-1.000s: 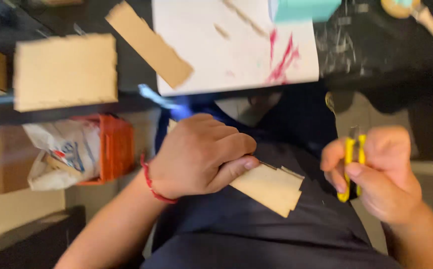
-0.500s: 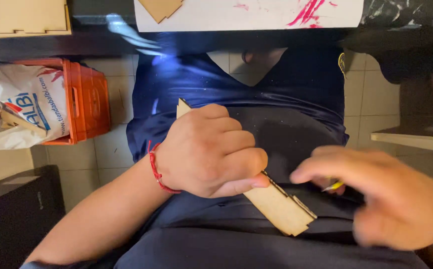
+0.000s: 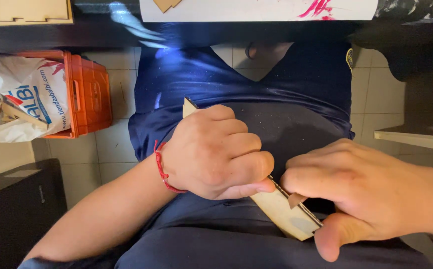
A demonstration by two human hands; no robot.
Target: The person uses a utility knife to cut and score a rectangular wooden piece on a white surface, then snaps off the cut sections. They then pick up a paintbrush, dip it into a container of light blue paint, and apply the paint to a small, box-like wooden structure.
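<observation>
Item: thin notched plywood panel (image 3: 281,209), held over the lap, near the body. Left hand (image 3: 216,152), red cord at the wrist, grip closed around the panel's upper length. Right hand (image 3: 371,192), grip pinching the panel's lower notched end; any tool inside is hidden. Step, as judged: working that edge; a steady panel is called for. Beyond: orange crate (image 3: 89,92), printed bag (image 3: 24,102), table (image 3: 256,32) with white sheet (image 3: 256,10).

thin pale wooden panel (image 3: 281,211) with notched edges, tilted across the lap, clamped under left fingers (image 3: 236,164), its lower corner pinched between right fingertips (image 3: 333,239).
</observation>
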